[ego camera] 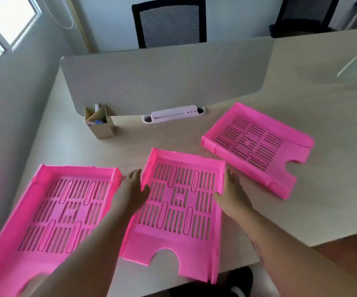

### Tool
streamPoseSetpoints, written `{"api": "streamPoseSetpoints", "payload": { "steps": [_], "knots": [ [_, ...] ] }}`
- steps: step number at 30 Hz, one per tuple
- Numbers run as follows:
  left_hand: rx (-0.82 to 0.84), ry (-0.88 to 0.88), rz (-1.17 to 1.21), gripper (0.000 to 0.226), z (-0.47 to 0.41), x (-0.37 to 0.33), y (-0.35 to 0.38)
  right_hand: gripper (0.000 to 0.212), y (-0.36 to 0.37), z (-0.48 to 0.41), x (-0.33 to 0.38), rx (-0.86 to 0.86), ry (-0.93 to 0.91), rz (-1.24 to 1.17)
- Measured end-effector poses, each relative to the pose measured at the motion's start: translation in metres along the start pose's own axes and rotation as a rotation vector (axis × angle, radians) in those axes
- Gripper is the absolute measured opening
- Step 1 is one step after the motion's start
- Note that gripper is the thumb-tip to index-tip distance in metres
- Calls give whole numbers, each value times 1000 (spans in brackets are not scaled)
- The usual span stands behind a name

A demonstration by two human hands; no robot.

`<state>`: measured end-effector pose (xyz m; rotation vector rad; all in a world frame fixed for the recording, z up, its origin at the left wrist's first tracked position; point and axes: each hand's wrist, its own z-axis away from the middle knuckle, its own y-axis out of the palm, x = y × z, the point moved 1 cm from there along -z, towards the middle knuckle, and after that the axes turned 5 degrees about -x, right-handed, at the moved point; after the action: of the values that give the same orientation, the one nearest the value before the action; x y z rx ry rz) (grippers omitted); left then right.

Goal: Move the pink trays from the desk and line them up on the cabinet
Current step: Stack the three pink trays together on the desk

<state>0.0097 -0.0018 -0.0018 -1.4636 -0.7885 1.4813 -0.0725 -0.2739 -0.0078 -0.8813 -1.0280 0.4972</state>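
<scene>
So you've got three hot-pink plastic trays on the pale woodgrain counter (302, 99), all the same shape: shallow rectangles with low walls, slotted floors with a few longer oval cutouts, and a rounded notch cut into the front lip. The middle tray (179, 202) is the one you're on. Your left hand (131, 190) is against its left wall with the thumb hooked over the rim onto the slotted floor, and your right hand (232, 189) mirrors that on the right wall, thumb over the edge, fingers stretched along the outside. So each grip is closed around a side wall, pinching the tray from both sides, though whether it's off the counter yet I can't tell. The left tray (51, 213) sits just beside it, running off the near edge of view under your forearm. The right tray (257, 146) lies further back, turned at an angle, near but not touching. Behind them there's a smooth grey divider panel (164, 78) with rounded corners, a small cardboard pen holder (103, 127) with folded sections at its foot, and a white plastic cable port (173, 114) set into the counter.
</scene>
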Motion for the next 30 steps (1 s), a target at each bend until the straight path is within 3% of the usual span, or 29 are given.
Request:
{"api": "streamPoseSetpoints", "payload": {
  "steps": [3, 7, 15, 24, 27, 30],
  "knots": [
    [49, -119, 83, 55, 4, 14, 12, 89, 12, 12, -8, 23, 113, -29],
    [28, -229, 150, 15, 13, 20, 22, 79, 24, 18, -6, 63, 154, -25],
    [-74, -362, 260, 29, 35, 7, 29, 81, 12, -28, 0, 40, 135, 17],
    [-173, -491, 399, 15, 55, -5, 32, 79, 13, -51, 0, 47, 24, -44],
    [-198, -480, 298, 52, 53, -13, 22, 73, 2, -53, 0, 49, -74, -70],
    [-273, -357, 145, 57, 37, -36, 12, 58, -23, -72, -3, -13, -157, -65]
  ]
}}
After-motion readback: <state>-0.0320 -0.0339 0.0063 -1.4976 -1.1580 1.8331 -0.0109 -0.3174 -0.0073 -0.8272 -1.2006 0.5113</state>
